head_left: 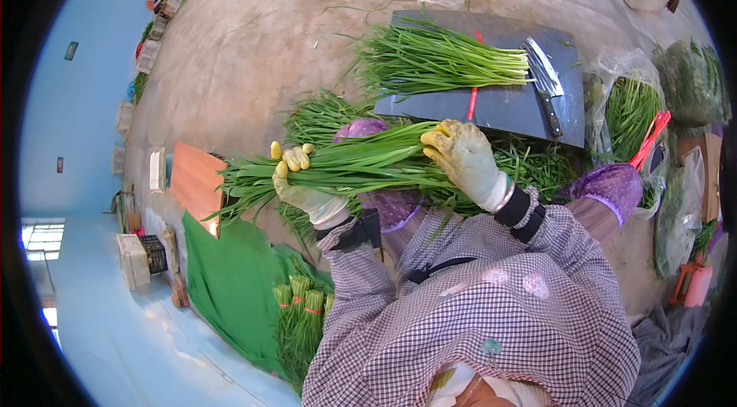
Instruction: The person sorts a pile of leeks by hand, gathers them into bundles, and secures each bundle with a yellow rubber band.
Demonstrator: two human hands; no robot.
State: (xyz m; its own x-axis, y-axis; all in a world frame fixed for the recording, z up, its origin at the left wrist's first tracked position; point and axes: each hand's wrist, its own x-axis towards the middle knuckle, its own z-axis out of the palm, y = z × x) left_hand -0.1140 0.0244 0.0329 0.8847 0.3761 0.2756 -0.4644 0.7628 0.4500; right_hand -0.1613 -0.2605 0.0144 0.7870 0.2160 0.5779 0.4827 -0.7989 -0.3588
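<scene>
Checked sleeves nearest the lens. Left hand (301, 186) and right hand (463, 159), both in yellow gloves, have fingers closed around one bundle of green chives (361, 164), held level above the floor. Beyond: dark cutting board (507, 108) carrying a second chive bunch (437, 62); cleaver (543, 73) near its right edge.

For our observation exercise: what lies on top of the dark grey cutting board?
On the dark grey cutting board lie a loose pile of green chives, a steel cleaver and a red band; the board beneath the chives is hidden.
</scene>
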